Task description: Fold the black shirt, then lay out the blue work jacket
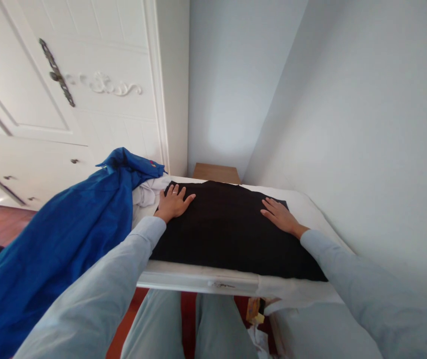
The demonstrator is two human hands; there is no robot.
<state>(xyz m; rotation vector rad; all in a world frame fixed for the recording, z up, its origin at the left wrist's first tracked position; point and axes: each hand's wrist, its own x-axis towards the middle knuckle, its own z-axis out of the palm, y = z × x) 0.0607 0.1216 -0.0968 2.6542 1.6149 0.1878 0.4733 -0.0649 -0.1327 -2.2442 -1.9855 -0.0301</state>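
A black piece of cloth (228, 232), perhaps a garment, lies spread flat over a white-covered table (303, 199). My left hand (175, 200) rests palm down on its far left corner, fingers spread, a ring on one finger. Toward the far right corner, my right hand (281, 217) presses flat on the same cloth with its fingers stretched out. Neither hand grips anything. Just left of my left hand is a crumpled white cloth (146, 194), partly covered by blue fabric (86, 224).
The blue fabric hangs off the table's left side. A white wardrobe (116, 60) with metal handles stands at the left. Pale walls (366, 124) close in the right and back. Behind the table sits a brown wooden surface (217, 172). Small items (254, 310) lie beneath the table.
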